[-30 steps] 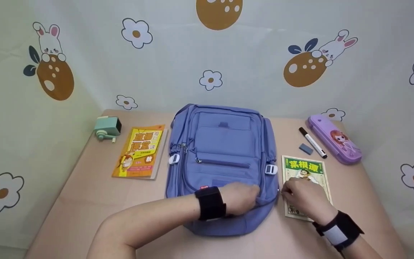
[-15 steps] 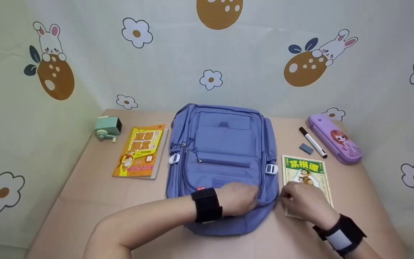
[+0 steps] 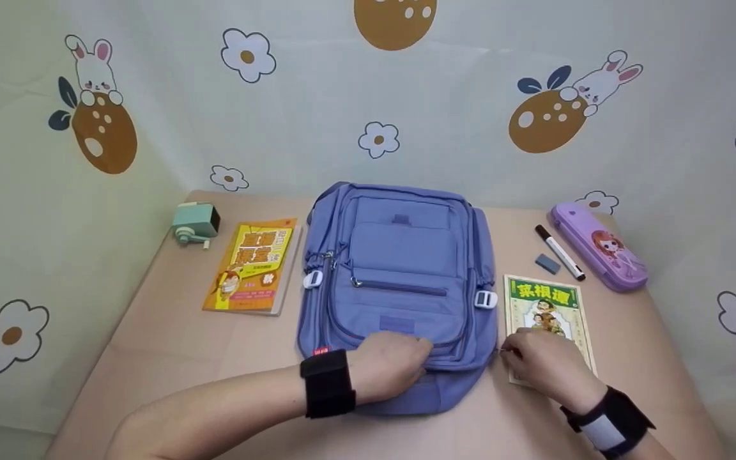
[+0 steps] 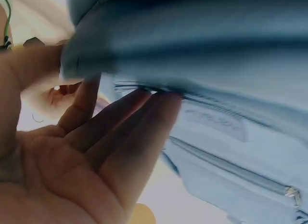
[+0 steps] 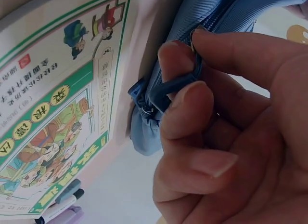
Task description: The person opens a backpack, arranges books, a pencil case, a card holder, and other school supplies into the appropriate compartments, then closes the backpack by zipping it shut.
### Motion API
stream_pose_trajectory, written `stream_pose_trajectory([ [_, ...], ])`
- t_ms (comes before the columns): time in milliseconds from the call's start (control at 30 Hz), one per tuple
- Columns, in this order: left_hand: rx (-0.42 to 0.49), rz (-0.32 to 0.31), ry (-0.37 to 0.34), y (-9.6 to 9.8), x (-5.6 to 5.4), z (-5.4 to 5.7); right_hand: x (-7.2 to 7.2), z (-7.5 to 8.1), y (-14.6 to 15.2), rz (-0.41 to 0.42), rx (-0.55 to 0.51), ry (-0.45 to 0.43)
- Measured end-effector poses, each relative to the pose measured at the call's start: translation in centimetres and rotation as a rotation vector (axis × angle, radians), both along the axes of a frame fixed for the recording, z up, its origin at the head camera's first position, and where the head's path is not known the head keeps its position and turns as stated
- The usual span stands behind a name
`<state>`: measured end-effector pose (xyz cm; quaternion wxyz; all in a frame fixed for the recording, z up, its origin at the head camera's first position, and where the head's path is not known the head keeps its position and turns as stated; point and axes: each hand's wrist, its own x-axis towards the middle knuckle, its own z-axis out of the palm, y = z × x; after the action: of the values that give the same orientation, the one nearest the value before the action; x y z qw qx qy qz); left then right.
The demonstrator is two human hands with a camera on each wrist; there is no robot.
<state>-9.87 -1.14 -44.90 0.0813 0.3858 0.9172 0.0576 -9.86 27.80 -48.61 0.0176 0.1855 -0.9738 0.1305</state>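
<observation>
A blue backpack (image 3: 406, 255) lies on its back in the middle of the table, front pockets facing up. My left hand (image 3: 390, 367) is at its lower front. In the left wrist view, the thumb and fingers (image 4: 163, 113) hold the fabric from two sides, near a zipper line. Beside the bag's lower right side is my right hand (image 3: 553, 367), above a green-and-cream book (image 3: 537, 306). Its thumb and fingers pinch a blue zipper pull (image 5: 175, 86) on the bag's side zipper, as the right wrist view shows.
An orange book (image 3: 250, 268) and a green crank pencil sharpener (image 3: 195, 220) are left of the backpack. To the right lie a blue-grey eraser (image 3: 547, 263), a marker (image 3: 559, 252) and a purple pencil case (image 3: 600, 248). A patterned cloth (image 3: 304, 115) hangs around the table.
My left hand has slid left along the backpack's lower front. My right hand has come slightly nearer to me, still at the bag's right side. The head view has shifted slightly.
</observation>
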Motion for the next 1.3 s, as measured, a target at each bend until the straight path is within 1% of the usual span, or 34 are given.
stream_pose_trajectory([
  [33, 0.014, 0.009, -0.020, -0.1, -0.2, -0.1, 0.1, -0.1, 0.0, 0.000, 0.005, -0.001],
  [167, 0.077, 0.047, -0.157, -0.5, -1.3, -0.4, 0.3, -0.4, -0.3, 0.011, 0.016, 0.025],
  [267, 0.116, 0.084, -0.240, -0.6, -1.9, -0.5, 0.7, -0.4, -0.5, 0.033, 0.013, 0.057],
  [400, 0.145, 0.123, -0.297, -0.6, -2.2, -0.5, 1.3, -0.3, -0.8, 0.068, 0.015, 0.106],
  [533, 0.157, 0.137, -0.313, -0.6, -2.3, -0.6, 1.8, 0.0, -1.3, 0.099, 0.022, 0.118],
  [800, 0.150, 0.136, -0.299, -0.6, -2.4, -0.5, 2.8, 0.6, -2.3, 0.136, -0.001, 0.105],
  [867, 0.149, 0.135, -0.295, -0.5, -2.4, -0.5, 3.0, 0.7, -2.8, 0.152, -0.025, 0.083],
  [967, 0.147, 0.131, -0.289, -0.5, -2.4, -0.6, 3.4, 0.8, -3.4, 0.167, -0.067, 0.025],
  [1100, 0.150, 0.128, -0.273, -0.5, -2.3, -0.6, 3.6, 1.0, -4.0, 0.147, -0.084, -0.021],
  [1233, 0.161, 0.132, -0.268, -0.6, -2.0, -0.6, 3.7, 1.0, -4.1, 0.117, -0.063, -0.020],
  [1300, 0.171, 0.124, -0.264, -0.8, -1.8, -0.5, 3.8, 1.0, -4.1, 0.110, -0.059, -0.007],
])
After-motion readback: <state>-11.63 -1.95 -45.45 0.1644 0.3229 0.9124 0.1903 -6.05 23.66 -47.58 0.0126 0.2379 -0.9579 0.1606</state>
